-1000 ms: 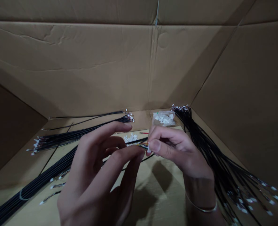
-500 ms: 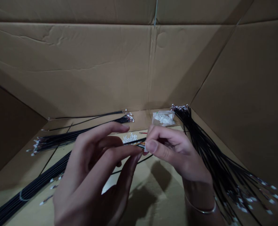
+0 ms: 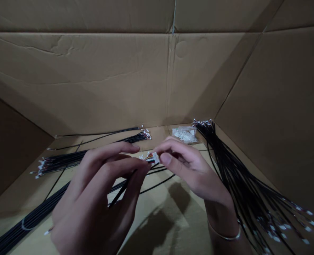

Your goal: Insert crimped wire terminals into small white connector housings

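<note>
My left hand (image 3: 101, 191) pinches a black cable (image 3: 119, 194) between thumb and forefinger, close to where its thin coloured wires (image 3: 148, 157) fan out. Those wires run into a small white connector (image 3: 156, 158), whose slotted face shows. Curled around the connector's right side, my right hand (image 3: 191, 166) has its thumb tip at the edge and its forefinger reaching behind; the exact contact is partly hidden. Loose white connectors (image 3: 142, 157) lie just behind, mostly covered by my fingers.
Bundled black cables (image 3: 63, 161) lie at the left, and a tied bundle (image 3: 26, 221) crosses the front left. More cables (image 3: 231, 170) spread along the right. A clear bag of white parts (image 3: 184, 134) sits against the cardboard wall (image 3: 114, 81).
Both hands have shifted slightly left. The connector has turned so its face shows, and my right thumb has slid off its front to the edge. The view has tilted up slightly.
</note>
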The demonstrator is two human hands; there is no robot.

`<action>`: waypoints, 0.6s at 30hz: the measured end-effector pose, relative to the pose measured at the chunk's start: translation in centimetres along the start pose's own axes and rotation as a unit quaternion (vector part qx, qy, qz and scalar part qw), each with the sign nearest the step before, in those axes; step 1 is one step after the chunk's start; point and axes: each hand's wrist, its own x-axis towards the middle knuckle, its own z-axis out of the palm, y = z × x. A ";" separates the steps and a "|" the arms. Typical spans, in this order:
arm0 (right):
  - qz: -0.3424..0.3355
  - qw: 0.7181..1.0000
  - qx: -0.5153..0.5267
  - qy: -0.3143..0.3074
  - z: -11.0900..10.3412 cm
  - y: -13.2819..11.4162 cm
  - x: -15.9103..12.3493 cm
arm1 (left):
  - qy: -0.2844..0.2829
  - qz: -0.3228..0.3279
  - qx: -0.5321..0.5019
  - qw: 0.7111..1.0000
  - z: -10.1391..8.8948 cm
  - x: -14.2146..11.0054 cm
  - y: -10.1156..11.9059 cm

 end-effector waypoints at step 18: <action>-0.016 1.000 -0.007 -0.004 0.2 -0.7 -0.6 | -0.018 0.074 -0.020 0.997 0.6 -0.1 -0.8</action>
